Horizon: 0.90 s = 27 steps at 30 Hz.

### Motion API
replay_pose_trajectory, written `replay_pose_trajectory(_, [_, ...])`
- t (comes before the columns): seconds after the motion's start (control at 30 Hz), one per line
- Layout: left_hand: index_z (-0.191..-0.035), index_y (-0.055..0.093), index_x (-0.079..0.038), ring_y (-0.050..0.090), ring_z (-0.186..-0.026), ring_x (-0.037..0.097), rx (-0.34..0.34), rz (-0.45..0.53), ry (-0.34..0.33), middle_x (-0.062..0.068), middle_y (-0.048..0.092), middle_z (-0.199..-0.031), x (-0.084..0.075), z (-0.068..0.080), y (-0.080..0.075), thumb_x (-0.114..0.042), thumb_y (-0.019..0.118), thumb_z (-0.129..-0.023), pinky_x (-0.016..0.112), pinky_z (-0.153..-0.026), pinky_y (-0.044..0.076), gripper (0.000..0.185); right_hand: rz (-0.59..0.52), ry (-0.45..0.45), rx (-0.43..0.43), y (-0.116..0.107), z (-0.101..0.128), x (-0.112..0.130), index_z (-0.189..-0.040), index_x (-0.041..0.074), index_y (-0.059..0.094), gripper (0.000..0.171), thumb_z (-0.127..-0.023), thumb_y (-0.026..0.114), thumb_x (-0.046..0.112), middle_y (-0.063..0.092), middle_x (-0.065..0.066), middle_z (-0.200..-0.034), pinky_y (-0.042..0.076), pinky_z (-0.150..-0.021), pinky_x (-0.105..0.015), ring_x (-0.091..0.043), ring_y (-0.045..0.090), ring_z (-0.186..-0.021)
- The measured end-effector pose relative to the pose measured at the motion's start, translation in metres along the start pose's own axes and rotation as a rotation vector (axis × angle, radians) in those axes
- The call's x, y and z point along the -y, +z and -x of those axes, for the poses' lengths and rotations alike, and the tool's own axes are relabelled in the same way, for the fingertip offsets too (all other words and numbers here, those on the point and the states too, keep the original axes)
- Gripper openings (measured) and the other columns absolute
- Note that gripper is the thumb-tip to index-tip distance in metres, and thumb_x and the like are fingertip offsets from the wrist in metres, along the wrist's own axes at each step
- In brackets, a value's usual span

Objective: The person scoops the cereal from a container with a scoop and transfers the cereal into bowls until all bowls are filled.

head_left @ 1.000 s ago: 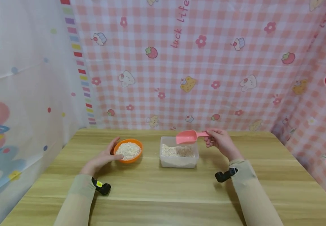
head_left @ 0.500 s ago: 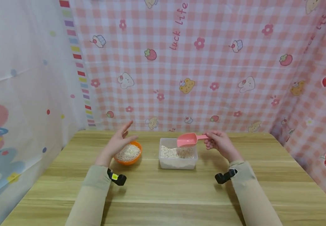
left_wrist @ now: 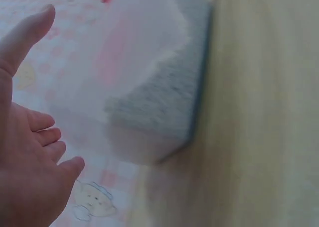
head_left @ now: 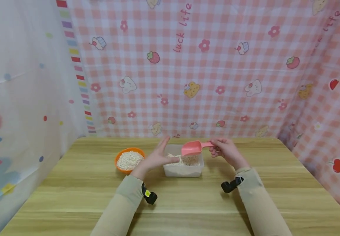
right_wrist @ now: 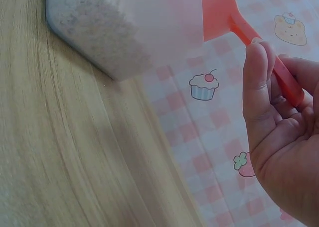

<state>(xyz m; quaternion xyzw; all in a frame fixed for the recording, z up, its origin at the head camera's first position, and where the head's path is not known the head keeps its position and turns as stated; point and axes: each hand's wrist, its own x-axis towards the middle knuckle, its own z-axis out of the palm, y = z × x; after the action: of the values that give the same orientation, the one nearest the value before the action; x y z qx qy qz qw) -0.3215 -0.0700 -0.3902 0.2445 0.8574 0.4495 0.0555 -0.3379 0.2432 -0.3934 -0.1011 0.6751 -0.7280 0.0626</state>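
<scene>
**A:** What's the biggest thing you've got in view from the head camera?

**B:** The pink checked cloth (head_left: 217, 65) behind the wooden table (head_left: 187, 203). I can read "luck life" printed on it above the middle, and part of that print again at the top right, where it's cut off. To the left hangs a white sheet (head_left: 19, 98) with cartoon figures, partly out of view.

**A:** And the containers?

**B:** A clear plastic box (head_left: 183, 168) sits mid-table, part-filled with pale flakes, probably oats. Well to its left is an orange bowl (head_left: 129, 160) heaped with the same flakes.

**A:** What are my hands doing?

**B:** My right hand (head_left: 226, 151) pinches the handle of a pink scoop (head_left: 191, 148), fingers curled round it; the scoop's mouth tilts down over the box. My left hand (head_left: 158, 156) is spread, fingers straight, holding nothing, at the box's left wall. I can't tell whether it touches.

**A:** Anything unclear?

**B:** The left wrist view is blurred, so the box (left_wrist: 159, 87) is a smear there. I can't see inside the scoop. The right wrist view cuts off part of its head (right_wrist: 219, 13).
</scene>
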Motion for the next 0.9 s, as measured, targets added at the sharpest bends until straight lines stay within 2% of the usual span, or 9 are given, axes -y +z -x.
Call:
replay_pose_trajectory(0.17, [-0.157,0.004,-0.012,0.002,-0.146,0.03,0.03,-0.036,-0.001,0.01,-0.003,-0.162,0.013,0.0,0.003,-0.034,0.081,-0.077,0.053,-0.114,0.014,0.114,0.023,-0.009,0.017,0.002,-0.003,0.002,-0.117,-0.016,0.056,0.033,-0.102,0.049,0.013,0.066,-0.005,-0.071,0.056,-0.059,-0.027,-0.011,0.061,-0.06])
replay_pose_trajectory(0.4, [-0.157,-0.001,-0.016,0.001,-0.146,0.028,0.072,-0.041,-0.047,0.009,-0.004,-0.162,0.024,0.002,0.005,-0.04,0.082,-0.074,0.051,-0.114,0.012,0.12,0.173,-0.024,0.065,0.003,-0.008,0.011,-0.12,-0.024,0.049,0.04,-0.102,0.047,0.011,0.064,-0.005,-0.07,0.056,-0.057,-0.028,-0.01,0.061,-0.058])
replay_pose_trajectory(0.67, [-0.157,0.0,-0.019,0.003,-0.146,0.028,0.075,0.016,-0.104,0.01,0.001,-0.162,0.025,0.005,0.005,-0.039,0.082,-0.075,0.052,-0.114,0.014,0.118,0.372,-0.005,0.117,0.006,-0.012,0.03,-0.116,-0.017,0.058,0.035,-0.101,0.049,0.013,0.063,-0.009,-0.072,0.056,-0.057,-0.032,-0.015,0.06,-0.058])
replay_pose_trajectory(0.9, [-0.157,0.004,-0.016,0.01,-0.145,0.033,0.052,0.027,-0.096,0.015,0.005,-0.161,0.024,0.005,0.005,-0.037,0.082,-0.076,0.053,-0.113,0.018,0.115,0.415,0.007,0.152,0.015,-0.018,0.025,-0.11,-0.015,0.061,0.03,-0.101,0.05,0.011,0.064,-0.01,-0.071,0.056,-0.056,-0.031,-0.014,0.06,-0.057])
